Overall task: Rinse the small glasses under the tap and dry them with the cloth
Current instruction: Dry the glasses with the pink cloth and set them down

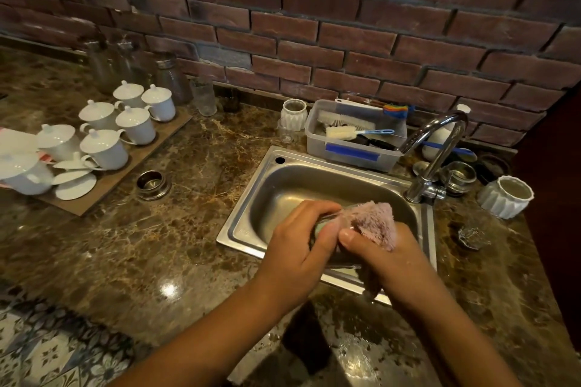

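A dark brown marble counter (176, 248) with pale veins runs below a red brick wall (345, 25), and a steel sink (283, 179) is set into it right of centre; patterned floor tiles (47, 352) show at the near left corner. Over the near part of the sink the left hand (298, 248) has its fingers curled around a small glass (323, 223), of which only a greenish sliver shows between fingers and cloth, so its shape is hard to make out. The right hand (386, 258) grips the pink fluffy cloth (374, 220) against the glass, fingers closed on the cloth; whether the cloth goes inside the glass cannot be told. The curved chrome tap (437, 148) stands at the sink's far right corner. Behind the sink a clear plastic tub (355, 148) holds brushes. On the right of the counter sit a white ribbed pot (506, 198) and, nearer, a small clear cut-glass piece (473, 237). To the far left a wooden board (125, 173) carries white lidded cups (135, 126) and loose saucers, with blurred glass jars (138, 69) behind them near the wall. A small metal cup (152, 184) stands between board and sink. A dark patch at the near edge, between the forearms, is too dim to identify.
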Demonstrator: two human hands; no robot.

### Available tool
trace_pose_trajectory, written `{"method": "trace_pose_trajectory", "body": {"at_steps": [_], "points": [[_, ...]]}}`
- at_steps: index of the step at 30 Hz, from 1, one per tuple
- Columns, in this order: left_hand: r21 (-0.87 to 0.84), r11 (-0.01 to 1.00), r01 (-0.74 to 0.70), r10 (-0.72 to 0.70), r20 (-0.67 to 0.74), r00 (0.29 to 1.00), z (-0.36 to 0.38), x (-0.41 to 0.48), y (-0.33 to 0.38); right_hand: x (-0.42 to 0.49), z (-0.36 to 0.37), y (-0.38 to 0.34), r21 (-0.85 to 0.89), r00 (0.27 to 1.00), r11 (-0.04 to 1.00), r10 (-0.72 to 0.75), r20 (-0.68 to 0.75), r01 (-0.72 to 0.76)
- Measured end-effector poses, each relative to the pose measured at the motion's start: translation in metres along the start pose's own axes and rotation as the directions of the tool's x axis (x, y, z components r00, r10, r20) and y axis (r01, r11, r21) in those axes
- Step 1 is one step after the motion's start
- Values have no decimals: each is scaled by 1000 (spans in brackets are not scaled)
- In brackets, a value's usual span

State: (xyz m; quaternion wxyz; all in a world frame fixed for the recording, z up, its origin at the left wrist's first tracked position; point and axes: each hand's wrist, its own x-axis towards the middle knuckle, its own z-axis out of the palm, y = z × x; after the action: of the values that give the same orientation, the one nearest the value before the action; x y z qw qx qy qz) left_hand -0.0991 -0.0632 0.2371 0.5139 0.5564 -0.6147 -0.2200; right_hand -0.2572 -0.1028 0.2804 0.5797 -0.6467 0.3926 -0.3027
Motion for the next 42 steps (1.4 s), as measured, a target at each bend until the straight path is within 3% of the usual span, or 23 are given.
{"method": "trace_pose_trajectory", "body": {"at_steps": [3, 6, 8, 10, 13, 15, 17, 19, 21, 23, 25, 29, 33, 36, 42], "points": [[-119, 946, 301, -253, 309, 917, -10, 1, -1, 6, -14, -12, -83, 958, 992, -73, 279, 100], [-262, 795, 547, -338, 557, 759, -23, 10, -3, 11, -14, -12, -74, 904, 992, -63, 423, 104], [-370, 598, 711, -349, 678, 646, -31, 13, -4, 13, -6, -6, -16, 929, 995, -91, 359, 103], [-419, 454, 786, -378, 709, 596, -34, 11, -7, 13, 4, 3, 27, 980, 997, -72, 184, 68], [-513, 244, 823, -447, 694, 565, -27, -1, -14, 17, 18, 17, 66, 994, 998, -7, -108, 15], [-573, 161, 804, -477, 668, 572, -18, -11, -17, 20, 30, 21, 104, 968, 994, 5, -250, 22], [-639, 188, 746, -526, 576, 626, -7, -20, -19, 23, 42, 26, 165, 947, 986, 24, -320, 30], [-681, 326, 655, -587, 398, 705, 1, -25, -25, 25, 53, 30, 223, 952, 975, 64, -299, 4], [-602, 520, 606, -601, 247, 760, -2, -27, -33, 29, 58, 34, 245, 964, 968, 111, -240, -51], [-452, 681, 576, -552, 199, 809, -18, -30, -45, 34, 59, 39, 195, 972, 974, 150, -181, -114], [-369, 754, 543, -493, 229, 839, -40, -33, -60, 41, 63, 46, 127, 982, 981, 162, -98, -149], [-214, 801, 559, -503, 266, 822, -80, -44, -96, 56, 90, 62, 35, 982, 982, 182, 53, -184], [-38, 842, 537, -513, 250, 821, -114, -50, -127, 74, 133, 79, 106, 948, 948, 285, 143, -301], [30, 861, 507, -502, 197, 842, -137, -59, -157, 86, 168, 84, 133, 927, 922, 343, 150, -363], [25, 853, 521, -519, 138, 843, -172, -78, -207, 109, 229, 90, 11, 897, 902, 427, 117, -431]]}}
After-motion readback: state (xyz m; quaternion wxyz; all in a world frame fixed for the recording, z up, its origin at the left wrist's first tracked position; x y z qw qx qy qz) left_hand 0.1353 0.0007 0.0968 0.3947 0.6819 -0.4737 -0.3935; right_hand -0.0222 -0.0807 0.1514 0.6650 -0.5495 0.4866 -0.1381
